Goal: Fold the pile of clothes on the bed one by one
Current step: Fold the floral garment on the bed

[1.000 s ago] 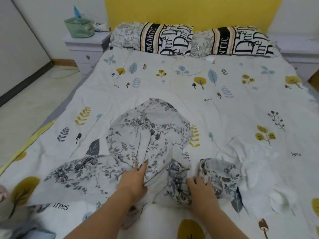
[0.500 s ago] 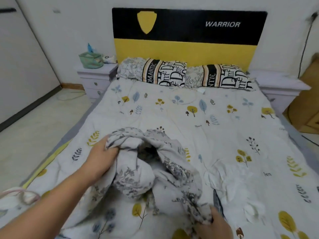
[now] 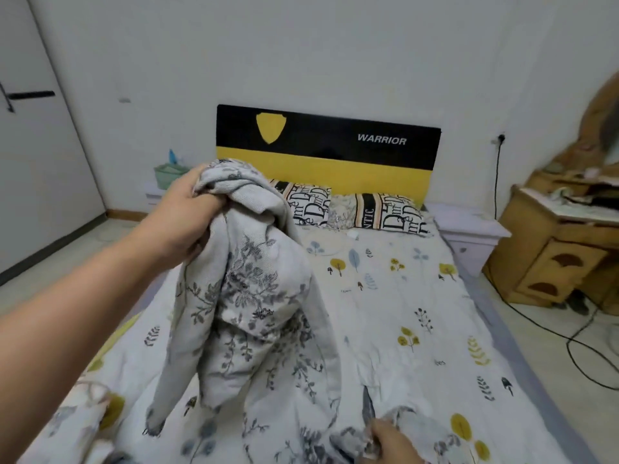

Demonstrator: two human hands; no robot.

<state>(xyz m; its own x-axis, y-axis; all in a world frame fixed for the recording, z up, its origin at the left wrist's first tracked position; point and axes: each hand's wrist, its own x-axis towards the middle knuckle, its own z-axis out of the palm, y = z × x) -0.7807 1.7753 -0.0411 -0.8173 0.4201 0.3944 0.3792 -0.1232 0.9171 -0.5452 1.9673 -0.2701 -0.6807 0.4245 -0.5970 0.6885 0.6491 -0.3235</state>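
left hand (image 3: 182, 216): fist clenched on floral garment (image 3: 254, 296), cloth hanging below the grip | right hand (image 3: 390, 443): pinching garment's lower end, down at the bedspread (image 3: 418, 296)

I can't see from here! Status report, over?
Left hand grips flowery garment, lifted high. Right hand grips its low end. Nothing blocking, over.
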